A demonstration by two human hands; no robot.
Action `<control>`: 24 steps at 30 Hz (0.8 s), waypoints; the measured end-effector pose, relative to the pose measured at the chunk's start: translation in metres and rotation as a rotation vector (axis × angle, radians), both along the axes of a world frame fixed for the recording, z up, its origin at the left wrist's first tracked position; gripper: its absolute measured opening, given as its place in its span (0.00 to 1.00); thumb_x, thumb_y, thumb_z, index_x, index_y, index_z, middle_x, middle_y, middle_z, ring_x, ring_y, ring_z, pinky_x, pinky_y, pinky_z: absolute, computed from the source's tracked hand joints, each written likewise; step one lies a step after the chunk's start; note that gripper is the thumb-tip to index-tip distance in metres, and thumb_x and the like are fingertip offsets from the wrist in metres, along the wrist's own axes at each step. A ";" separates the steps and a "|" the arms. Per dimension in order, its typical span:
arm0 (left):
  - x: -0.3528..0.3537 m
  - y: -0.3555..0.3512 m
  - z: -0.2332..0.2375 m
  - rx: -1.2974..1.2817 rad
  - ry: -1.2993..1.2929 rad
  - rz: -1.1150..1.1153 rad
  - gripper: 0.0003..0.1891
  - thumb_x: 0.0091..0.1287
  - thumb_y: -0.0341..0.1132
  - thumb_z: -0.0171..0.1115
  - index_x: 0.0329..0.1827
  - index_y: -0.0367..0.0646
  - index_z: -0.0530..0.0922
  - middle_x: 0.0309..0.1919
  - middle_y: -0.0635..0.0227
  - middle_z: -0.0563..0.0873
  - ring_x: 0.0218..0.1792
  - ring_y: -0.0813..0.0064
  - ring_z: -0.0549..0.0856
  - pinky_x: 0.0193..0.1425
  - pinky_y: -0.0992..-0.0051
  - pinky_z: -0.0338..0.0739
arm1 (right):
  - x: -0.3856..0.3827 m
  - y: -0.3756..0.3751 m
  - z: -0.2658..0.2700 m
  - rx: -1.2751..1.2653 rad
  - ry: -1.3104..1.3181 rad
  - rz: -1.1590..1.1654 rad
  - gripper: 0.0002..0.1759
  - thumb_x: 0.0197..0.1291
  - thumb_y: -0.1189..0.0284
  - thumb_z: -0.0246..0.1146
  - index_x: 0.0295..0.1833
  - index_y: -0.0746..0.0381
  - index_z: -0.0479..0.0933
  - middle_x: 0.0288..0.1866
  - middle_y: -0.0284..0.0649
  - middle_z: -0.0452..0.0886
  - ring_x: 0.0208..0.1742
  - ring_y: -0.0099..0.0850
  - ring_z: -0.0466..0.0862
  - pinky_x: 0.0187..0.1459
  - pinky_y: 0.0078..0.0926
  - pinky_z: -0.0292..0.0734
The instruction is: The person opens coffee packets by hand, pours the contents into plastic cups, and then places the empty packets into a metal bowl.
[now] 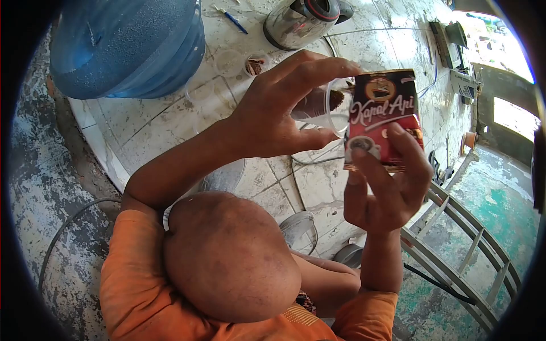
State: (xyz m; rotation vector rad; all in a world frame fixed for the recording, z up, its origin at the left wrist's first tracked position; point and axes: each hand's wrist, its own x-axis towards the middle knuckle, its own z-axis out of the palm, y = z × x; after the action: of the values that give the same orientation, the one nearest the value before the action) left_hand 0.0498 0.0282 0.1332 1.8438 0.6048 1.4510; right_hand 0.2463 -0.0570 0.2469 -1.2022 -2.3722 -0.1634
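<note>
In the head view, my right hand (389,182) pinches a red and black Kapal Api coffee sachet (382,111) between thumb and fingers. My left hand (284,102) is curled round a clear plastic cup (318,109), its thumb by the rim. The cup is tilted with its mouth toward the sachet, and dark brown powder shows near that mouth. The left index fingertip reaches the sachet's upper left corner. The sachet hides part of the cup's rim, and whether powder is falling cannot be made out.
A large blue water bottle (131,48) stands at the upper left, an electric kettle (301,25) at the top. Between them lie a pen (234,23) and a small cup with brown scraps (256,64). A metal ladder (455,250) lies right. A cable crosses the tiles.
</note>
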 end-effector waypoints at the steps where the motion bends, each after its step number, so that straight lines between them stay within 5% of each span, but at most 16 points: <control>1: 0.000 -0.001 0.001 -0.010 0.004 -0.012 0.44 0.55 0.46 0.84 0.75 0.45 0.74 0.63 0.58 0.84 0.61 0.60 0.85 0.65 0.61 0.80 | 0.001 0.000 0.000 0.002 0.058 0.001 0.18 0.49 0.79 0.70 0.48 0.58 0.91 0.66 0.50 0.78 0.58 0.46 0.85 0.55 0.41 0.83; 13: 0.019 -0.029 -0.025 -0.024 0.009 -0.053 0.46 0.57 0.41 0.84 0.78 0.47 0.68 0.67 0.57 0.82 0.67 0.52 0.82 0.69 0.54 0.78 | 0.015 -0.021 -0.007 -0.113 -0.127 0.074 0.16 0.45 0.80 0.71 0.42 0.56 0.90 0.61 0.45 0.83 0.50 0.40 0.87 0.49 0.42 0.84; 24: 0.013 -0.037 -0.036 -0.151 0.115 -0.033 0.50 0.53 0.39 0.85 0.80 0.47 0.66 0.72 0.56 0.78 0.70 0.53 0.79 0.72 0.55 0.74 | 0.023 -0.017 -0.012 -0.161 -0.007 0.087 0.13 0.43 0.80 0.72 0.39 0.58 0.90 0.58 0.47 0.85 0.47 0.42 0.87 0.48 0.40 0.83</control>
State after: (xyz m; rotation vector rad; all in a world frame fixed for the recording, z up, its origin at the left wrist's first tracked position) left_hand 0.0628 -0.0091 0.0976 1.8183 0.7177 1.2489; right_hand 0.2697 -0.0740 0.2347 -1.1684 -2.4776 0.0521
